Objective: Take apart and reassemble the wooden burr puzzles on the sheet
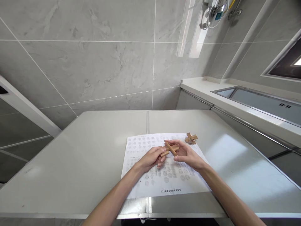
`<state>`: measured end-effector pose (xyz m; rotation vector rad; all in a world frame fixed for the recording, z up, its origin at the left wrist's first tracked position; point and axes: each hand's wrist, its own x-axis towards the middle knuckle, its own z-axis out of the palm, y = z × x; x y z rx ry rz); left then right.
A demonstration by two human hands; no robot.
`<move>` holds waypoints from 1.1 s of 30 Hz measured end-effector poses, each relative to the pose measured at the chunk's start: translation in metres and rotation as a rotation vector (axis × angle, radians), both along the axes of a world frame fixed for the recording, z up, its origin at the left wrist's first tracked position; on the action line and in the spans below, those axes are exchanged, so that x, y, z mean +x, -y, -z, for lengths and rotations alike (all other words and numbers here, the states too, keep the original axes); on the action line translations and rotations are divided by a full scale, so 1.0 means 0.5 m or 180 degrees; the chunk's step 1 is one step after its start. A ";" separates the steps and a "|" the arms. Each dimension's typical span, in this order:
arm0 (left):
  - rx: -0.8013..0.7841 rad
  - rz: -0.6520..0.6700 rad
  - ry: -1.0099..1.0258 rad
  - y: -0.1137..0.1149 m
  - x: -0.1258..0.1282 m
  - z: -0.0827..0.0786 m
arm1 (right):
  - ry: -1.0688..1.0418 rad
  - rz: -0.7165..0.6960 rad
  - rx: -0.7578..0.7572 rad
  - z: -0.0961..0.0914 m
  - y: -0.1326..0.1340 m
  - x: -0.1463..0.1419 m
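My left hand [152, 158] is closed around several small wooden bars, one of them a short wooden bar [165, 153] that sticks out past the thumb. Between thumb and fingers of my right hand [187, 154] is a longer wooden bar [171, 148], lying slantwise across the others. The bars cross and touch; whether they interlock I cannot tell. Under both hands lies a large white instruction sheet [138, 188] with rows of printed diagrams. At the sheet's upper right corner rests a cross-shaped wooden puzzle [191, 138], just beyond my right hand.
The pale folding table [94, 163] has a seam down its middle. Grey tiled wall [94, 72] stands behind it. To the right runs a white counter [199, 88] with a sink [263, 103]. A water heater fitting [215, 14] hangs at the upper right.
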<state>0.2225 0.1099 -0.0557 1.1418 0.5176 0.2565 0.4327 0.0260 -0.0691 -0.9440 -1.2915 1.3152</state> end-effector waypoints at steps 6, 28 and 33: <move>0.0001 0.0031 0.0015 0.000 0.001 0.001 | 0.0018 -0.0012 0.0015 -0.001 0.000 0.000; 0.0184 -0.2071 0.0365 -0.031 0.000 0.021 | 0.2086 0.1093 0.0699 0.061 -0.010 -0.034; 0.0134 -0.2229 0.0330 -0.028 -0.003 0.015 | 0.2304 0.0924 0.0955 0.057 -0.010 -0.042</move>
